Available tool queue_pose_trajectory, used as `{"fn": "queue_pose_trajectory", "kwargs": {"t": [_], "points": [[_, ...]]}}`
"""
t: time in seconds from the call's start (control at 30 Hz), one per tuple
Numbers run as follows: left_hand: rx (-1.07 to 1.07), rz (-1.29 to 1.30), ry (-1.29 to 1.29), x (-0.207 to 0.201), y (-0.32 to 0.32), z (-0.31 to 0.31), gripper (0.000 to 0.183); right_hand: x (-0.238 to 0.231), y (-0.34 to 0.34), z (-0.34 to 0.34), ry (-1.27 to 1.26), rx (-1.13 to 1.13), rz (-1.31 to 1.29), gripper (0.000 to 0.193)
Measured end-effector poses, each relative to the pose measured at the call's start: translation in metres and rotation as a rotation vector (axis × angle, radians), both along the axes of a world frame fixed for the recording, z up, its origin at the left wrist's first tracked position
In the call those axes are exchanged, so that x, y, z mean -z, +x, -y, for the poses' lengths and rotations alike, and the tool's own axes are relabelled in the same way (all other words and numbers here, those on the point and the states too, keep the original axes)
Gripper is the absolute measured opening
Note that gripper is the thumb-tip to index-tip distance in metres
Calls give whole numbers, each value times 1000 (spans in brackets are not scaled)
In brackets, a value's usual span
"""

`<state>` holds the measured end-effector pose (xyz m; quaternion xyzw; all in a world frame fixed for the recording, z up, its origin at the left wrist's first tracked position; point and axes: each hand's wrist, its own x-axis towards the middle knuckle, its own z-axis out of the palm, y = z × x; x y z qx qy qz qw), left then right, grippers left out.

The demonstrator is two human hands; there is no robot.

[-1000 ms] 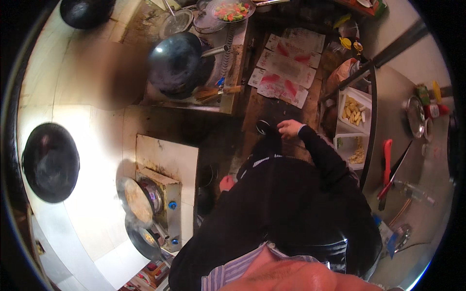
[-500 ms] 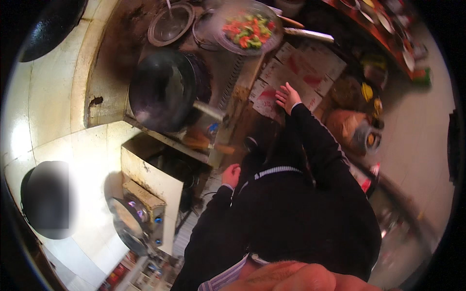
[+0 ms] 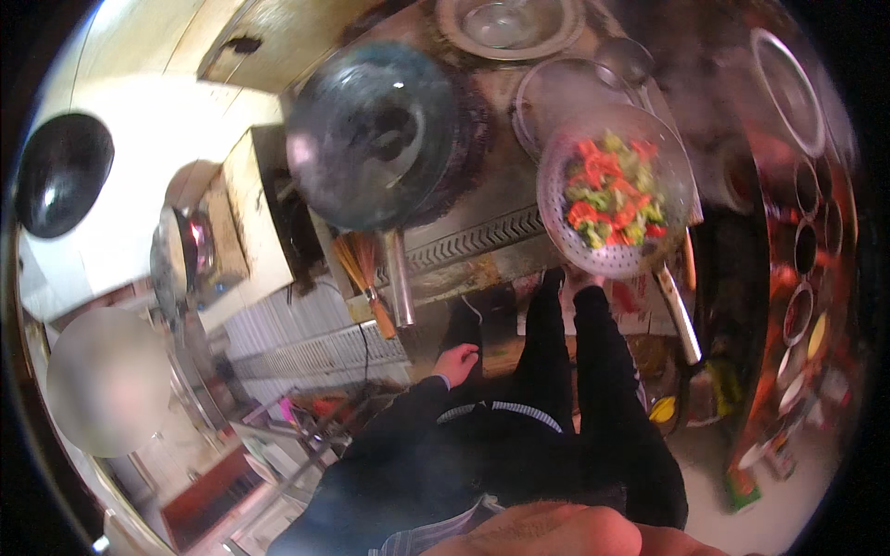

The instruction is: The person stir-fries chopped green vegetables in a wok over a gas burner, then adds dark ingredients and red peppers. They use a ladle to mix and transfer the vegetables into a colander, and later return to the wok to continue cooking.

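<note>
My left hand hangs in front of my waist, its fingers curled in, with nothing showing in it. My right sleeve reaches forward under a perforated metal strainer. The rim covers nearly all of my right hand, so its fingers and any grip are hidden. Steaming red and green chopped vegetables fill the strainer, and its long metal handle points toward me on the right. Left of it a large dark wok sits on the stove, its metal handle directed at me.
A bamboo brush lies beside the wok handle. Behind the strainer are a metal basin and a ladle. Several containers line a shelf at the right. Far left, a smaller pan stands at another burner.
My view has turned, so the stove and strainer appear more central. My right hand, open and in plain sight before, is now under the strainer's rim. My left hand stays near my waist.
</note>
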<state>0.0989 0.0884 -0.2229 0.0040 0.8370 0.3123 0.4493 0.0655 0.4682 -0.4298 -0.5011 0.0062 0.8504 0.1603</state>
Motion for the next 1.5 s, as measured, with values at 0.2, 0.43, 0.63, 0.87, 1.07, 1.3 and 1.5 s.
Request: {"fn": "queue_pose_trajectory", "kwargs": {"t": [0.2, 0.43, 0.63, 0.87, 1.07, 1.3, 1.5], "points": [[-484, 77, 134, 80, -3, -29, 27, -25, -30, -75, 76, -116, 10, 37], [-1037, 296, 145, 124, -25, -44, 27, -47, -33, -79, 140, -250, 75, 33], [-1491, 370, 359, 140, -52, -49, 34, -47, -3, -79, 166, -423, 130, 30], [-1789, 313, 816, 154, -88, -51, 28, 21, 164, -94, 195, -966, 126, 23], [-1758, 307, 914, 169, -92, -45, 29, -56, 244, -142, 465, -1838, 427, 25], [-996, -112, 417, 213, -63, -45, 30, -125, 169, -123, 656, -2198, 604, 23], [-465, -290, -2, 129, 11, 30, 30, -114, 62, -5, 1031, -2610, 236, 33]]}}
